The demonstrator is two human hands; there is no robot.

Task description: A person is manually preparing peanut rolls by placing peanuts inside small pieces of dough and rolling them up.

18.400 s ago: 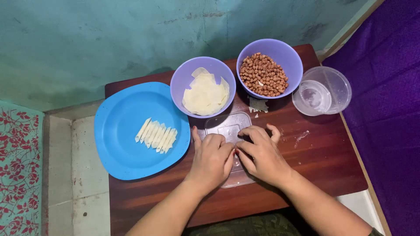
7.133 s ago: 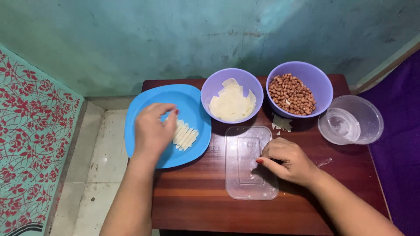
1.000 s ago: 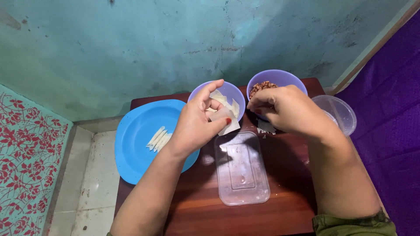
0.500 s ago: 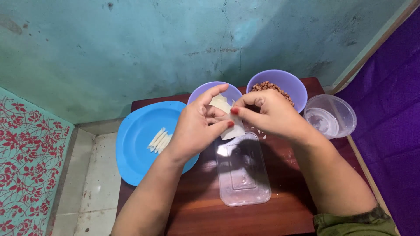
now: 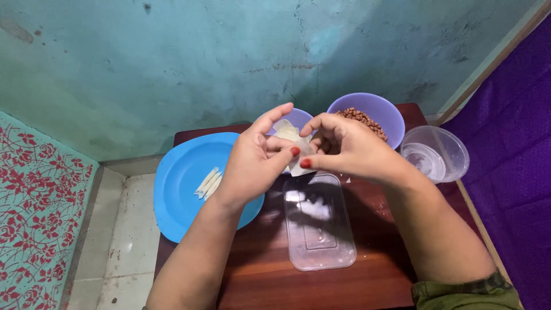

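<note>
The thin white wrapper sheet (image 5: pixel 298 163) is held up in the air over the clear plastic lid (image 5: pixel 318 224), between the 2 hands. It looks very light and soft, and it bends easily, so it could tear if pulled hard. The best place to hold it seems to be by its edges, with a gentle pinch. The left hand (image 5: pixel 252 163) has its thumb and fingers nearly closed, pinching the left side of the sheet. The right hand (image 5: pixel 344 149) has its fingers curled in close too, with the thumb pressed on the bottom corner of the sheet. Just behind the hands is a purple bowl of wrappers (image 5: pixel 301 119), mostly hidden. Beside it is a purple bowl of peanuts (image 5: pixel 370 117). On the blue plate (image 5: pixel 178 189) lie a few rolled white sticks (image 5: pixel 208 182). A clear round tub (image 5: pixel 434 153) sits on the far right of the brown table (image 5: pixel 264 275).
</note>
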